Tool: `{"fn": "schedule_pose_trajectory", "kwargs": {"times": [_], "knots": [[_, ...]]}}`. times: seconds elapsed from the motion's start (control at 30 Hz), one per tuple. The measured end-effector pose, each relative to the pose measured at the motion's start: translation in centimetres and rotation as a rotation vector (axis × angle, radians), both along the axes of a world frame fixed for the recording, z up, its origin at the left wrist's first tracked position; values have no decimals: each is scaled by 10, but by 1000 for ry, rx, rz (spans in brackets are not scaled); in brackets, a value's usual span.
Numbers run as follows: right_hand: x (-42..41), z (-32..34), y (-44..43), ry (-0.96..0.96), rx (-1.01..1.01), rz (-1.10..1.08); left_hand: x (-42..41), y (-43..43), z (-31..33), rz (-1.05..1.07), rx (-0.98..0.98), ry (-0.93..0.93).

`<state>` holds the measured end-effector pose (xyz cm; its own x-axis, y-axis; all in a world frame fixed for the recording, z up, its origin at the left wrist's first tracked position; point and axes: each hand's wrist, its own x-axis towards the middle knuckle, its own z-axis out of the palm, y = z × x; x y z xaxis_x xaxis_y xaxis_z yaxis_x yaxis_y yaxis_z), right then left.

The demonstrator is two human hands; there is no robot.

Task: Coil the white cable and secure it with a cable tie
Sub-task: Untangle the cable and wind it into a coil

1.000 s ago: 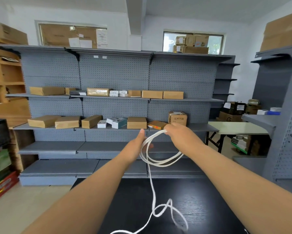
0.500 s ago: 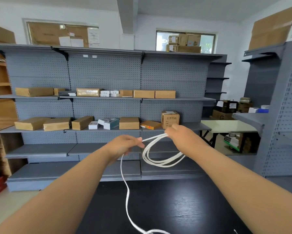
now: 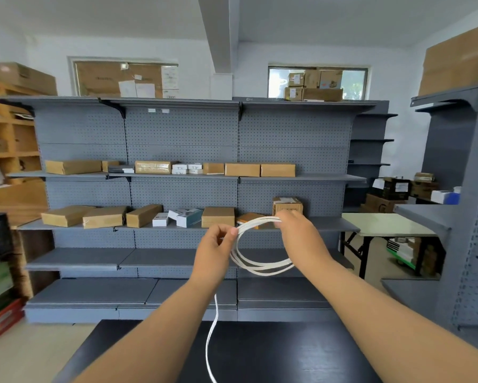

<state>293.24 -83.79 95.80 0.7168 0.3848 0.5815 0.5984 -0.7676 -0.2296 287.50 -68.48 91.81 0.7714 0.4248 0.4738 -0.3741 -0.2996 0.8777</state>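
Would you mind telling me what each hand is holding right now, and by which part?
Both hold the white cable: the right hand grips the top of the coiled loops; the left hand pinches the strand feeding into them.

Stockroom: pegboard shelving (image 3: pixel 182 134), cardboard boxes (image 3: pixel 218 217).

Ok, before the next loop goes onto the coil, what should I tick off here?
1. Right hand grips the top of the coil: ok.
2. Left hand pinches the tail where it meets the coil: ok.
3. Loops lie together, with no tangle seen: ok.
4. Tail hangs free toward the black table: ok.
5. Length left to coil: cannot tell, it runs out of frame.
6. Cable tie at hand: cannot tell, none in view.
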Motion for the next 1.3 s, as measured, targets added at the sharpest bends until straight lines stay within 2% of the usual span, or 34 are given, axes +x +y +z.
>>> {"fn": "schedule_pose_trajectory", "kwargs": {"times": [0.37,0.53,0.7,0.83,1.0,1.17,1.3], "knots": [[18,-3,-7,198,424,56,21,-30,2,33,-103,-87],[22,-21,-12,319,521,78,30,-39,13,128,34,-102],[25,-31,-17,530,607,175,31,-36,20,154,253,-49],[24,-29,-25,596,461,262,31,-29,33,203,559,-13],[27,-18,-18,489,223,320,36,-26,49,196,941,118],[25,0,-8,302,33,339,36,-17,49,96,1105,258],[24,5,6,195,-97,271,33,-2,44,13,1047,253]]}}
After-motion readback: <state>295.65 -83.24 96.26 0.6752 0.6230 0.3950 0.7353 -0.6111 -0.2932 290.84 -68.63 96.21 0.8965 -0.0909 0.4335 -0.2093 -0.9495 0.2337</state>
